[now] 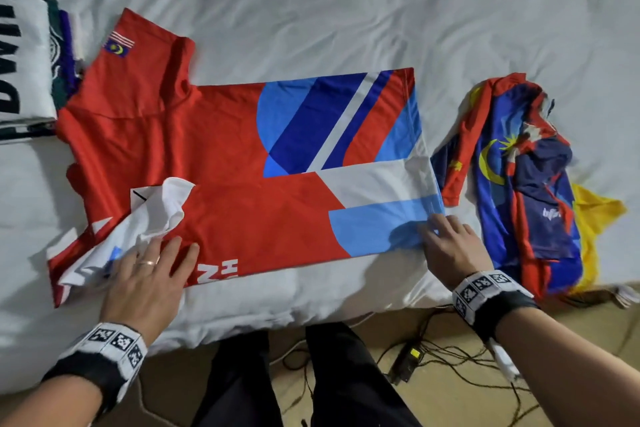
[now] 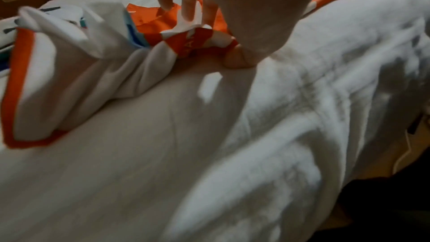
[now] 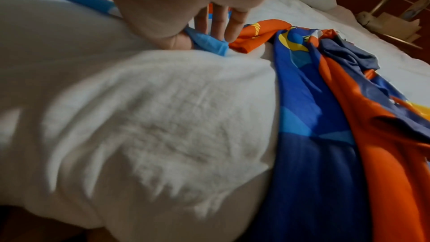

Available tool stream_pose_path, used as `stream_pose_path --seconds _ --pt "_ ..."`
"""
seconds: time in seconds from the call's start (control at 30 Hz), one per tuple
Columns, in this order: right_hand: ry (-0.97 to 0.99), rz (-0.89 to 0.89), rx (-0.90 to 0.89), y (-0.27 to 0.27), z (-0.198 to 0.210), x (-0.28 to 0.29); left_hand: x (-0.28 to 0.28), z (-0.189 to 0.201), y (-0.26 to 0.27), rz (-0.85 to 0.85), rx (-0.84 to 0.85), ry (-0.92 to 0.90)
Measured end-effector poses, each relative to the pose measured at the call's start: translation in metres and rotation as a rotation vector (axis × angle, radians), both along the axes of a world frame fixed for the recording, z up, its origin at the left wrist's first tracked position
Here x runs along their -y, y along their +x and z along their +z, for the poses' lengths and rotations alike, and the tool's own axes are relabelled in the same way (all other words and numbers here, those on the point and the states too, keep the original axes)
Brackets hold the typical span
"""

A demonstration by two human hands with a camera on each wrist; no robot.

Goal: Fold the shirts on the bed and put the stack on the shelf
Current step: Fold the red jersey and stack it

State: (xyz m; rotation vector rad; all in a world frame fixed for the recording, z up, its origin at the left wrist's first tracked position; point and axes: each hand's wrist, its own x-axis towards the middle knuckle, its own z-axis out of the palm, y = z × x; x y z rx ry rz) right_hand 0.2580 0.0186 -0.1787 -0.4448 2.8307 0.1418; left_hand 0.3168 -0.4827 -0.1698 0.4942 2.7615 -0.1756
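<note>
A: Count of shirts on the bed [image 1: 346, 10]?

B: One red shirt [image 1: 214, 149] spread flat, partly folded. One crumpled blue-and-red shirt [image 1: 519, 177] just beyond the right hand's [image 1: 450, 250] fingertips, apart from the red one, with yellow fabric [image 1: 595, 215] under its far edge. One folded stack [image 1: 31, 62] well past the left hand [image 1: 149, 274], touching the red shirt's shoulder; I cannot count its layers.

A: Fingers, left?

B: Straight, spread, pressing down where the white sleeve [image 1: 152, 211] bunches. One ring [image 1: 148, 263].

A: Right?

B: Thumb and fingers [image 3: 218, 25] pinch the light-blue hem corner [image 3: 209, 43] of the red shirt, at the bed's near edge.

A: Below the bed?

B: Dark cables [image 1: 433, 354] on the floor, count unclear.
</note>
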Motion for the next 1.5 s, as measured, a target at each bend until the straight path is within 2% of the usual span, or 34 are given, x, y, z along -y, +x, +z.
stream_pose_path --seconds 0.13,0.27,0.37,0.47,0.6,0.73,0.9,1.0,1.1,1.17,1.27,1.33,1.4,1.5 --pt "-0.089 0.04 0.048 -0.002 0.016 0.001 -0.011 0.009 -0.017 0.054 0.021 0.028" --pt "-0.221 -0.018 -0.019 -0.043 0.027 0.012 -0.015 0.017 -0.059 0.209 -0.104 0.107" --pt "-0.213 -0.066 -0.075 -0.088 0.02 0.021 -0.019 0.015 -0.092 0.361 -0.223 0.141" --pt "-0.157 -0.094 0.012 -0.12 0.009 0.027 -0.02 0.006 -0.114 0.469 -0.209 0.142" --pt "-0.03 -0.089 0.166 -0.143 -0.003 0.025 -0.012 -0.009 -0.129 0.502 -0.129 0.095" --pt "-0.019 -0.125 0.152 -0.152 -0.006 0.018 -0.007 -0.019 -0.128 0.431 -0.097 0.059" --pt "-0.063 -0.175 0.171 -0.154 -0.006 0.014 -0.011 -0.019 -0.129 0.457 -0.115 0.043" --pt "-0.02 -0.197 0.125 -0.15 -0.002 0.02 -0.019 -0.01 -0.134 0.48 -0.106 0.071" --pt "-0.063 -0.169 -0.028 -0.132 0.003 0.037 -0.044 0.001 -0.131 0.377 -0.106 0.127" --pt "-0.15 -0.086 -0.068 -0.108 -0.002 0.061 -0.071 0.001 -0.115 0.312 -0.029 0.176" --pt "-0.277 0.02 -0.006 -0.068 -0.015 0.108 -0.104 -0.015 -0.081 0.27 0.117 0.172" --pt "-0.257 0.056 0.112 -0.049 -0.022 0.129 -0.112 -0.029 -0.065 0.277 0.147 0.143" --pt "-0.182 0.055 0.175 -0.041 -0.027 0.126 -0.114 -0.039 -0.059 0.293 0.152 0.137" --pt "-0.128 -0.064 0.184 -0.046 -0.033 0.083 -0.113 -0.046 -0.056 0.292 0.146 0.151"
